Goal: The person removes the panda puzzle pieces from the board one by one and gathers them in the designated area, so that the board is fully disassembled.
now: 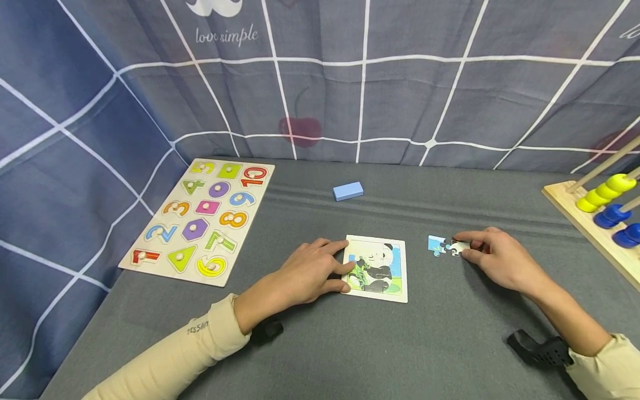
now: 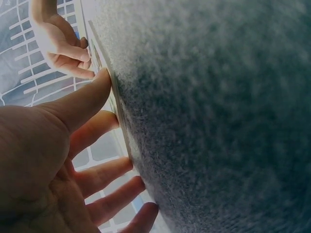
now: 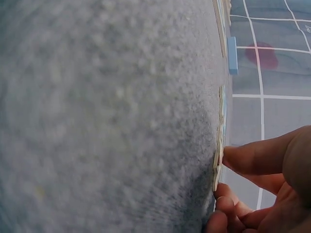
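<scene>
A square wooden panda puzzle (image 1: 378, 291) lies on the grey cloth, its panda picture set inside a pale frame. My left hand (image 1: 315, 272) rests along its left side, thumb and fingers spread and touching the frame's edge. The left wrist view shows that thumb (image 2: 92, 94) and the fingertips against the board's rim. To the right of the board, my right hand (image 1: 500, 258) pinches a black-and-white puzzle piece (image 1: 457, 248). Beside that piece lies a blue puzzle piece (image 1: 436, 244). In the right wrist view the thumb (image 3: 248, 158) presses on the piece's face, with fingers at its edge.
A wooden number-and-shape board (image 1: 200, 222) lies at the left. Behind the panda puzzle is a blue block (image 1: 348, 191). At the right edge stands a wooden bead frame (image 1: 592, 222) with yellow and blue beads. A grid-patterned curtain (image 1: 330, 83) hangs at the back.
</scene>
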Demonstrator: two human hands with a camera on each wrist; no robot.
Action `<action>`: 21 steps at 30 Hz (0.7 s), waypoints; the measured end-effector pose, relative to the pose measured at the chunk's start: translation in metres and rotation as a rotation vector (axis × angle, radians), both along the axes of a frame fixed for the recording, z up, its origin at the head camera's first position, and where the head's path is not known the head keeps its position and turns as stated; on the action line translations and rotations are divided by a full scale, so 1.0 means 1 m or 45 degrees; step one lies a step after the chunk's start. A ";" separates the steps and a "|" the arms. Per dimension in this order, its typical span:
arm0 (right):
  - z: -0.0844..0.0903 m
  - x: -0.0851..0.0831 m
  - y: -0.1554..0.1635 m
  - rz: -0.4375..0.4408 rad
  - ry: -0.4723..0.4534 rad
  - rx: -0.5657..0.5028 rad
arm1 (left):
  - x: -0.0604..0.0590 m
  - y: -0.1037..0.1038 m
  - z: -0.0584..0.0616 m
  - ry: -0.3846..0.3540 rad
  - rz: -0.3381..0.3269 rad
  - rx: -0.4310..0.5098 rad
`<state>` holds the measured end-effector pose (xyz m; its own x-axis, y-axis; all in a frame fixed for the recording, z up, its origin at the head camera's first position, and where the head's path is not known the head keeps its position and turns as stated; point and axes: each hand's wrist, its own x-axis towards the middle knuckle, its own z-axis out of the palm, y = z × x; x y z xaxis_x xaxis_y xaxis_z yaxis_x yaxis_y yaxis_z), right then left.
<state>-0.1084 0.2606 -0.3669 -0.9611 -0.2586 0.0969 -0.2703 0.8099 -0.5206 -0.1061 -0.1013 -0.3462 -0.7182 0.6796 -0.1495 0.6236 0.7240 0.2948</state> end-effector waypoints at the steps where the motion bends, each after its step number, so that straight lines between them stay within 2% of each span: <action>1: 0.000 0.000 0.000 -0.002 0.018 0.001 | 0.000 0.000 0.000 -0.002 0.001 0.003; 9: 0.008 0.006 -0.015 -0.055 0.071 -0.045 | 0.000 0.000 0.001 -0.005 0.004 -0.006; 17: 0.009 0.015 -0.053 0.060 0.059 -0.150 | -0.001 0.001 0.001 0.009 0.007 -0.001; 21: 0.007 0.020 -0.074 0.105 -0.003 -0.186 | -0.001 0.001 0.000 0.011 0.017 -0.001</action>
